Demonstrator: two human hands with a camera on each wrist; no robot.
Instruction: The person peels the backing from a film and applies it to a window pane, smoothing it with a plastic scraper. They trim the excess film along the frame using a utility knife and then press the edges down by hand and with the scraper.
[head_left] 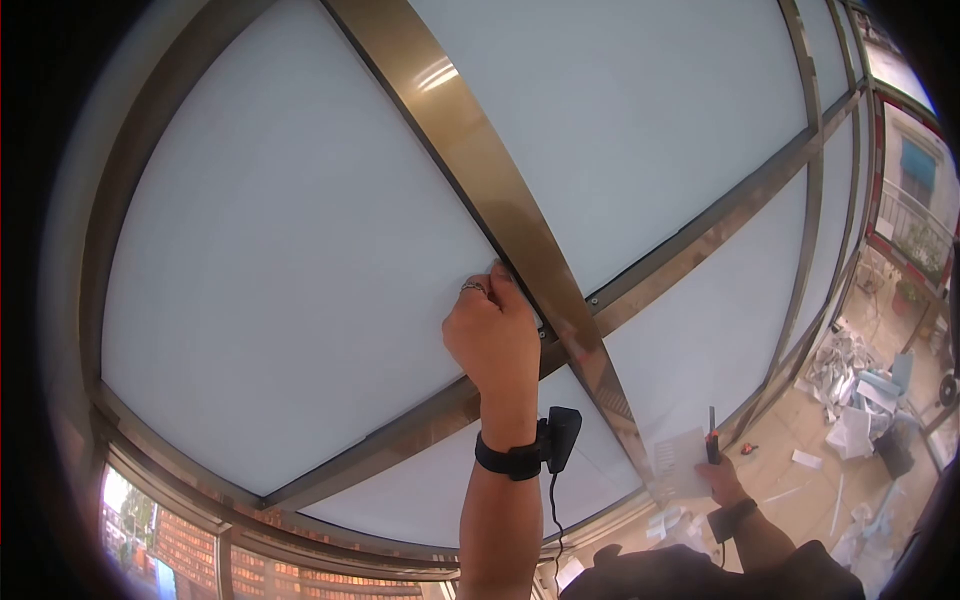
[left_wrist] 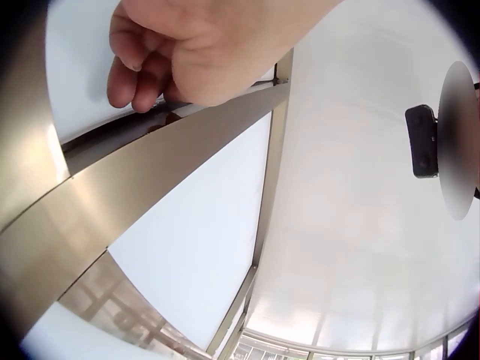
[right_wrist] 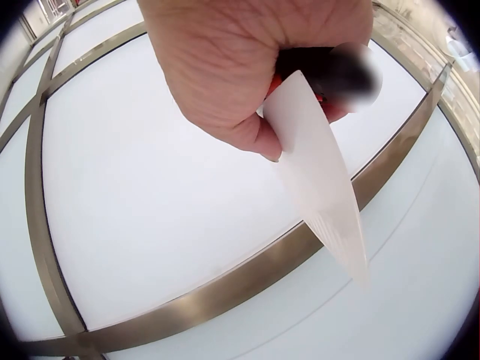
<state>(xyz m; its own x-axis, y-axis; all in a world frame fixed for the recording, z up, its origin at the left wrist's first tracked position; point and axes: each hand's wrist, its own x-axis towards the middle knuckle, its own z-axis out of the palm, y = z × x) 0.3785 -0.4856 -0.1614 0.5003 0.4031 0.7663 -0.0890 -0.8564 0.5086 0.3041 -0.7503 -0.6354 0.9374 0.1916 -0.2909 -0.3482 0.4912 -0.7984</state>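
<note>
My left hand [head_left: 492, 325] is at the lower right corner of a large white panel [head_left: 290, 240], against the bronze metal frame [head_left: 500, 170]. Its fingers are curled, the thumb tip at the dark seam between panel and frame; nothing held shows in the left wrist view, where the curled fingers [left_wrist: 124, 82] sit over the dark strip [left_wrist: 112, 139]. Lower right, my right hand [head_left: 724, 480] grips a tool with a black-and-red handle [head_left: 712, 448] and a narrow metal blade pointing up. The same hand holds a thin white sheet [right_wrist: 307, 150], its free end hanging down.
Further white panels [head_left: 620, 110] sit between crossing bronze bars. On the tiled floor at right lie crumpled white scraps [head_left: 845, 370], a small red-and-black object [head_left: 749, 449] and a white piece [head_left: 807, 459]. A potted plant [head_left: 908, 292] stands beyond. Windows [head_left: 180, 540] line the lower left.
</note>
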